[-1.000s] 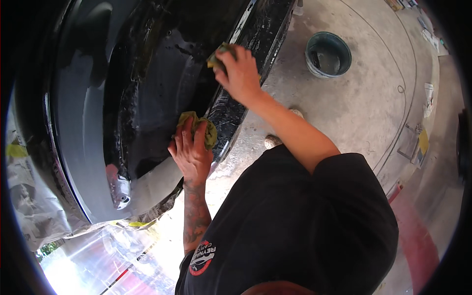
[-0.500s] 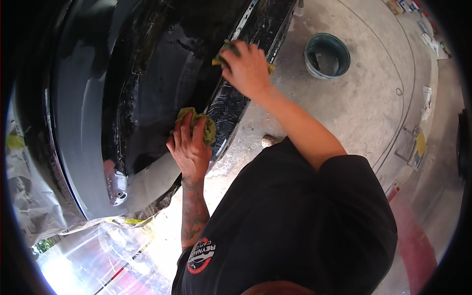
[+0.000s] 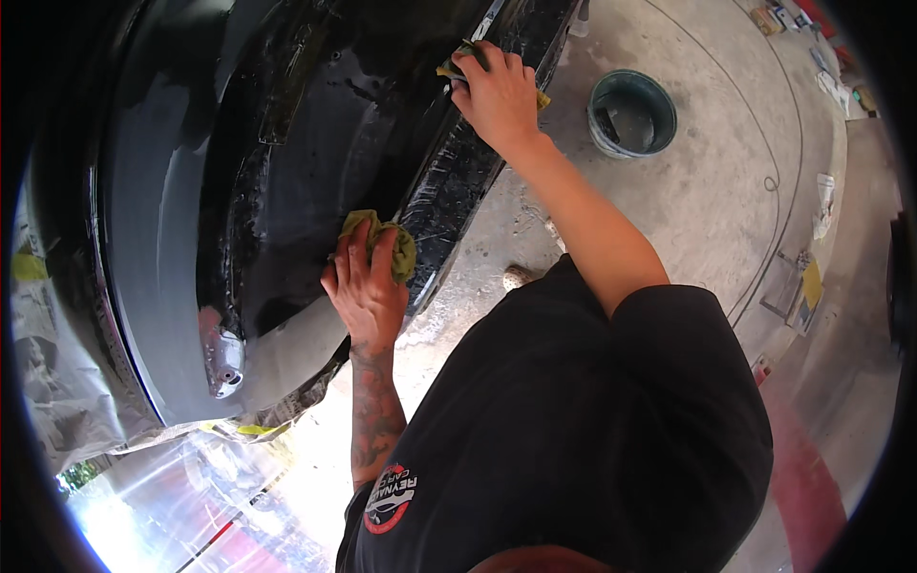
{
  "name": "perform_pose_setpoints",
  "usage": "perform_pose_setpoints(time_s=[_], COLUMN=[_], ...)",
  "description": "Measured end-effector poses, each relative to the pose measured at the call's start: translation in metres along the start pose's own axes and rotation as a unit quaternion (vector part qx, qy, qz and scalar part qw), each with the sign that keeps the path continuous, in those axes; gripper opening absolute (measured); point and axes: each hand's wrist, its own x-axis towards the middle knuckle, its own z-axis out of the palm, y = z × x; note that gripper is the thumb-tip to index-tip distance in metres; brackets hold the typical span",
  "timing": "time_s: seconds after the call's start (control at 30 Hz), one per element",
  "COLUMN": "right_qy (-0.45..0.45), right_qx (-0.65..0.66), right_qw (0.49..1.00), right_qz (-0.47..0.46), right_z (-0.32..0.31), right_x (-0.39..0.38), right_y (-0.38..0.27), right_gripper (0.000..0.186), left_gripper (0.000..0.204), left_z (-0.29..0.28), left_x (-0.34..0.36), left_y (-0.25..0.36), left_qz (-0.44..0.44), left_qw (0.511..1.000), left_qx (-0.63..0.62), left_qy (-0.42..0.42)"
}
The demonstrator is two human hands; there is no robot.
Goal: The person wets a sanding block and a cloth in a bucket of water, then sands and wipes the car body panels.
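Observation:
A dark car body panel point(image 3: 320, 181), wet and streaked with grey, fills the upper left. On its lower right part rests my left hand point(image 3: 366, 296), fingers bent over a crumpled olive-green cloth point(image 3: 401, 250). Farther up, my right hand point(image 3: 501, 100) presses a green and yellow sponge point(image 3: 542, 99) against the black lower edge strip point(image 3: 444, 196) of the car. Most of the sponge is hidden under the palm; its ends poke out on both sides of the hand.
A dark green bucket point(image 3: 630, 113) with cloudy water and a dark item inside stands on the concrete floor to the right. A thin cable point(image 3: 785, 115) runs along the floor. Plastic sheeting point(image 3: 67, 382) covers the car's left side. Small supplies point(image 3: 776, 17) lie at the far right.
My right hand has slid with the sponge farther up and slightly right along the edge strip. My left hand and the cloth have stayed almost in place.

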Motion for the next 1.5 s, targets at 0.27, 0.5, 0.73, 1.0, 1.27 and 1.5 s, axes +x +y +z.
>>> perform_pose_setpoints(time_s=[0.27, 0.5, 0.73, 1.0, 1.27, 1.5], right_qy=[-0.068, 0.004, -0.15, -0.108, -0.082, -0.132], right_qx=[0.062, 0.059, 0.119, 0.052, 0.01, 0.064], right_qw=[0.995, 0.997, 0.976, 0.992, 0.995, 0.98], right_qz=[-0.05, 0.043, -0.102, -0.033, -0.056, -0.136], right_z=[-0.01, -0.002, -0.03, -0.024, -0.026, -0.03], right_x=[-0.042, -0.001, -0.089, -0.055, -0.031, -0.072], right_y=[-0.037, -0.006, -0.081, -0.053, -0.025, -0.048], right_gripper=[0.043, 0.037, 0.042, 0.043, 0.044, 0.046], left_gripper=[0.069, 0.064, 0.064, 0.067, 0.066, 0.066], left_z=[-0.002, -0.002, -0.005, -0.003, -0.003, -0.004], left_x=[-0.005, 0.0, 0.0, 0.0, -0.001, 0.001], left_y=[-0.001, 0.001, 0.0, 0.001, 0.0, 0.002], left_qz=[-0.015, -0.001, 0.003, -0.006, -0.003, -0.01], left_qw=[1.0, 1.0, 1.0, 1.0, 1.0, 1.0], left_qx=[0.004, 0.014, 0.015, 0.014, 0.014, 0.016], left_qy=[-0.001, -0.003, -0.017, -0.014, -0.013, -0.022])
